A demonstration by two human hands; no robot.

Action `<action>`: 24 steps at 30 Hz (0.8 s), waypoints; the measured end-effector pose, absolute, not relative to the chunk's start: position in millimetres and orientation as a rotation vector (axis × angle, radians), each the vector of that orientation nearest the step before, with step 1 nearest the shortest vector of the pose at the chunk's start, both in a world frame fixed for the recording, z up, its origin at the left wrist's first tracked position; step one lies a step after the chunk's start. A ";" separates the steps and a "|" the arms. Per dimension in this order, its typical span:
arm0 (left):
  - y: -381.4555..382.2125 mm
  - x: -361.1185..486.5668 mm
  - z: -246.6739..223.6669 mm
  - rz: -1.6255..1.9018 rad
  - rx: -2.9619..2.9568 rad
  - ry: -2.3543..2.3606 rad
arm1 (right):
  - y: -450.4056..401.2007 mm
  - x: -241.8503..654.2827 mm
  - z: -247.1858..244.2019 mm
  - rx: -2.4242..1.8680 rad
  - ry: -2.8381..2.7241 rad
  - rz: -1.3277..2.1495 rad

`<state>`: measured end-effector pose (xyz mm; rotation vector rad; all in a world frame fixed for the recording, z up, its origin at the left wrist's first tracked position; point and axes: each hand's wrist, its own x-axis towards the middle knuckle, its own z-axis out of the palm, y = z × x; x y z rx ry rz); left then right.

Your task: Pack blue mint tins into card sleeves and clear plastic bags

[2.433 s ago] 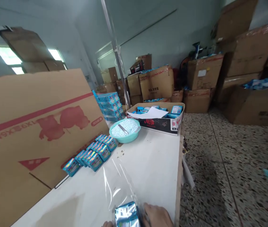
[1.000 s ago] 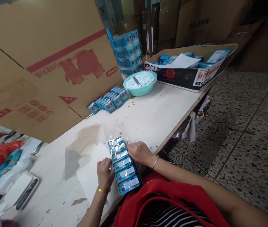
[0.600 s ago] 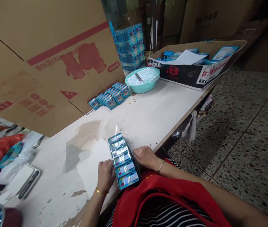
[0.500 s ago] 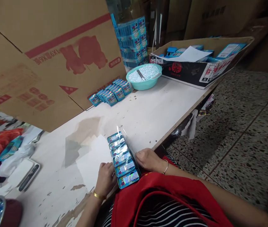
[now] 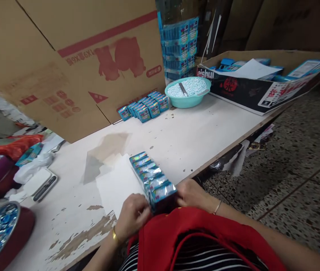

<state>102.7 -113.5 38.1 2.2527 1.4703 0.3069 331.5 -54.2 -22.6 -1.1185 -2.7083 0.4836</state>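
Observation:
A row of several small blue boxes (image 5: 152, 171), covered in shiny clear film, lies lengthwise away from me near the table's front edge. Its near end is tipped up towards my body. My left hand (image 5: 134, 213) is closed at the near left corner of this pack, thumb bent inward. At the near right corner, my right hand (image 5: 193, 194) is curled in a fist against the pack, its fingertips hidden. Under the pack's left side lies a white sheet (image 5: 117, 188).
Several more blue boxes (image 5: 145, 109) stand by a big carton (image 5: 77, 94). Beyond are a turquoise basin (image 5: 188, 99) of white pellets, a black carton (image 5: 241, 90) and stacked blue packs (image 5: 179, 47). At left are a white scale (image 5: 42, 184) and a dark red tub (image 5: 25, 229).
The near end of the pack has lifted, and the film that stuck up at its far end now lies close. Both hands have shifted around the near end. My view has turned left.

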 end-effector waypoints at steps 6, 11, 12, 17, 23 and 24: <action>-76.9 122.9 8.4 0.496 2.511 1.662 | -18.8 342.1 -12.7 -1.549 -2.543 0.336; -90.0 115.4 -13.6 0.506 2.554 1.409 | -32.1 351.9 -31.8 -1.646 -2.429 0.483; -92.0 116.0 -14.9 0.570 2.497 1.503 | -36.0 352.2 -33.6 -1.657 -2.378 0.500; -89.4 129.0 -26.9 0.672 2.147 1.892 | -43.9 347.1 -36.6 -1.420 -2.215 0.514; -86.0 138.5 -43.7 0.737 2.000 1.864 | -36.5 336.4 -51.7 -1.172 -2.286 0.389; -85.1 139.7 -43.1 0.746 1.995 1.866 | -34.7 334.6 -53.4 -1.162 -2.285 0.368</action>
